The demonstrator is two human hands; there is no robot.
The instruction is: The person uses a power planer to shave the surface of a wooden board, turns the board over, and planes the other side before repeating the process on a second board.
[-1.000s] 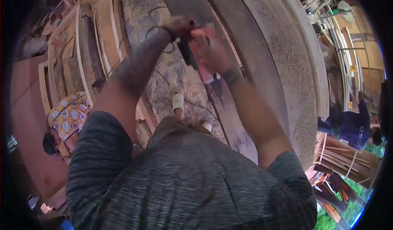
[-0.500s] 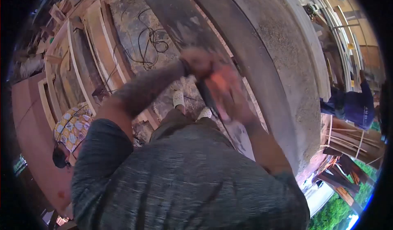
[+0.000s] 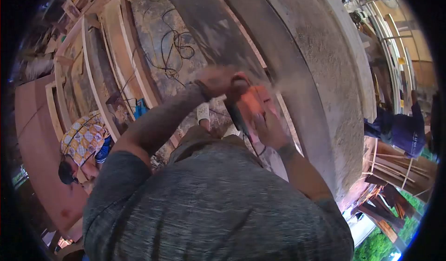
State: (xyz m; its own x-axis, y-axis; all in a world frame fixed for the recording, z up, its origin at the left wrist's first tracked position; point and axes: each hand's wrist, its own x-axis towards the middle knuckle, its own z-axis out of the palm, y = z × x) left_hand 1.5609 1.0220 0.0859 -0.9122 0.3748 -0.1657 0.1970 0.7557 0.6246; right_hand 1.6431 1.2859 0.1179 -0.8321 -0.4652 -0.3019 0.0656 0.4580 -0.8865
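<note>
Orange power tool — a hand-held sander or planer by the look of it, though blur hides the detail — sits flat on the long dark plank, directly under both sets of fingers. Left hand is wrapped over the tool's far end, fingers curled shut around what seems a front knob or handle; right hand grips the near end, fingers closed over the rear of the body, a thin black cord trailing below the wrist. Judging by the two-handed hold, the tool is fairly heavy and rigid, hard-shelled, likely to buzz and wander — best taken at exactly these two points, front grip and rear handle, well off the underside. The plank is stiff, dusty and pale-streaked beyond the left fingertips; a wider, sawdust-coated board lies just past the right knuckles. Left of the left fingers, the concrete floor carries a tangle of black cable, then stacked wooden frames. No container shows clearly; nothing can be said of contents. A person in a patterned cap crouches well off to the left of the hands; another in blue bends far off to the right.
</note>
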